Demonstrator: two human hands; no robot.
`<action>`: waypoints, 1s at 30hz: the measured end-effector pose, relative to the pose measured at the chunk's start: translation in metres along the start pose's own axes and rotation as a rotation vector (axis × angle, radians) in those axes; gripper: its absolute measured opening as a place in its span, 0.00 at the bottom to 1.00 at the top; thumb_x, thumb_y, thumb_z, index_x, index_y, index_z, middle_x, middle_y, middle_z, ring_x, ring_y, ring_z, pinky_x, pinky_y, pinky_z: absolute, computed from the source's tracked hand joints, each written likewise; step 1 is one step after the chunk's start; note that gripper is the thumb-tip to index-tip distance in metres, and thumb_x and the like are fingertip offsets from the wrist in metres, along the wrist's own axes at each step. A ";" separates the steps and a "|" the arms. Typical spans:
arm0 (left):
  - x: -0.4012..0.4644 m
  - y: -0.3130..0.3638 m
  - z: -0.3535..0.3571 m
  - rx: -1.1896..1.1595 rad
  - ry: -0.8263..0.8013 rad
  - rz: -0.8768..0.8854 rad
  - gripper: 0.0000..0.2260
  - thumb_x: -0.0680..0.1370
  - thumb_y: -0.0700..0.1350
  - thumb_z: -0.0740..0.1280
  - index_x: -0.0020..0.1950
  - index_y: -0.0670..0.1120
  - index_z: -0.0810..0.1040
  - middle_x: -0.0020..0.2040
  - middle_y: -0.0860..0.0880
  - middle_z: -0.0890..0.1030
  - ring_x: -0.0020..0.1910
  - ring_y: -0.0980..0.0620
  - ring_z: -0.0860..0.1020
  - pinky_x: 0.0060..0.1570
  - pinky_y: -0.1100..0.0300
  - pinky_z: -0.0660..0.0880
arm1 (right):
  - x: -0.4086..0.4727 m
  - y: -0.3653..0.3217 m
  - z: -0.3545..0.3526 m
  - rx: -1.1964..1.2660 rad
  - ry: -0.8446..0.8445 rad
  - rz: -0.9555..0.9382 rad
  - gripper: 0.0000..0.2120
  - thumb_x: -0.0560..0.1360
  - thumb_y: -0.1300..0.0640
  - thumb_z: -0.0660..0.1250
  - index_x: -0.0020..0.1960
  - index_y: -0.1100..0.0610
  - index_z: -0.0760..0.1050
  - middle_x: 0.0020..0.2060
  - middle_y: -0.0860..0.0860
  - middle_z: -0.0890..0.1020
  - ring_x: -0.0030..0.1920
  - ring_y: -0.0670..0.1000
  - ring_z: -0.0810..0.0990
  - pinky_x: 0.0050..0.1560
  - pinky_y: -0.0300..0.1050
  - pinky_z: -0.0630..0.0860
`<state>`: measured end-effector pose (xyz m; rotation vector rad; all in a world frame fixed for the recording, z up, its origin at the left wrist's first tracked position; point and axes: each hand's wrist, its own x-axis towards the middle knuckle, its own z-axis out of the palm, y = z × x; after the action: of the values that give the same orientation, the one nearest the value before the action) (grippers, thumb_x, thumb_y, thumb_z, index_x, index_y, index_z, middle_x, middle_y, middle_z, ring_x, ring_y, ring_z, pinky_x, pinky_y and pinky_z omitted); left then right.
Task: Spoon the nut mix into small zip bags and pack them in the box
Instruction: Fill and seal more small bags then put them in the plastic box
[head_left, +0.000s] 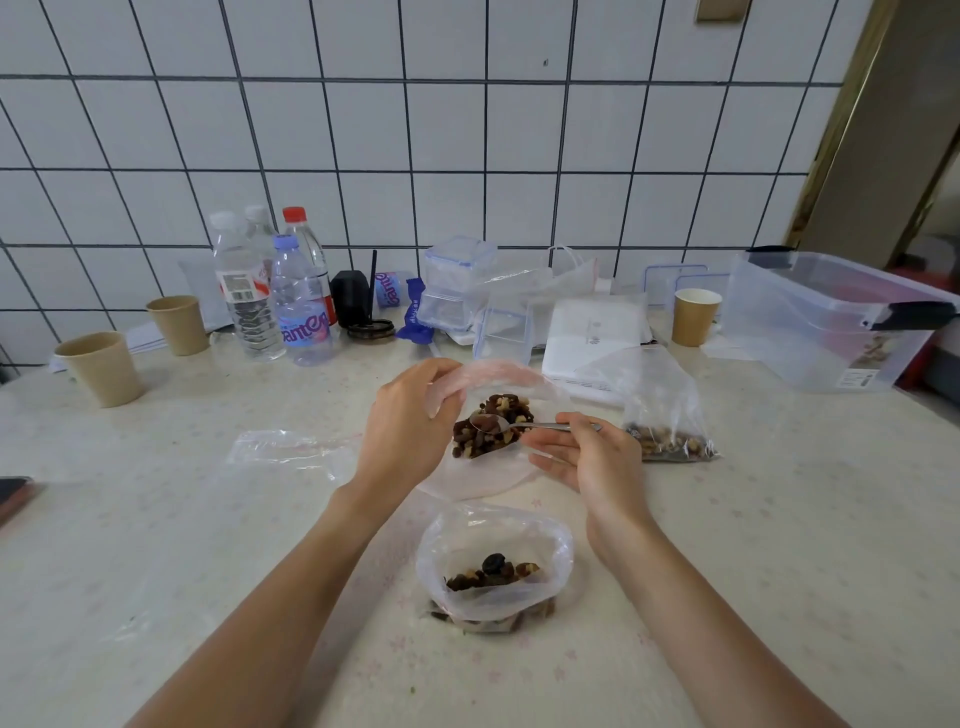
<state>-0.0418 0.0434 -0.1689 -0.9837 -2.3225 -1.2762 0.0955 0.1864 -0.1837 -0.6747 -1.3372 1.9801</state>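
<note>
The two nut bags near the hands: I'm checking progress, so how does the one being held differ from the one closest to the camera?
The held bag lies farther back, its mouth held open by the left hand, with the spoon in its nuts; the near bag stands free, touched by neither hand. The held bag's nut heap looks larger. Both are clear plastic, open, holding dark and pale nut mix.
</note>
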 end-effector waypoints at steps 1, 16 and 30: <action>0.001 0.001 -0.002 -0.004 -0.010 -0.012 0.13 0.80 0.47 0.72 0.64 0.53 0.79 0.52 0.61 0.81 0.48 0.62 0.79 0.45 0.69 0.71 | -0.001 -0.001 -0.001 0.003 0.002 0.001 0.10 0.85 0.61 0.61 0.54 0.64 0.79 0.40 0.62 0.87 0.44 0.60 0.89 0.45 0.52 0.87; -0.053 0.035 -0.064 0.055 0.009 0.010 0.08 0.80 0.56 0.68 0.56 0.56 0.80 0.50 0.61 0.80 0.46 0.64 0.79 0.44 0.67 0.73 | -0.045 -0.056 -0.024 0.005 -0.089 -0.071 0.11 0.85 0.62 0.59 0.52 0.66 0.78 0.37 0.63 0.86 0.41 0.61 0.88 0.37 0.48 0.86; -0.104 0.045 -0.068 -0.089 -0.362 -0.157 0.10 0.80 0.56 0.69 0.44 0.53 0.85 0.27 0.61 0.76 0.27 0.61 0.72 0.31 0.70 0.67 | -0.122 -0.060 -0.064 -0.485 -0.384 -0.368 0.11 0.85 0.56 0.61 0.50 0.59 0.81 0.40 0.54 0.87 0.46 0.55 0.88 0.46 0.47 0.83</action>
<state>0.0607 -0.0400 -0.1622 -1.1645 -2.6803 -1.3664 0.2352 0.1494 -0.1429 -0.2248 -2.0442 1.5417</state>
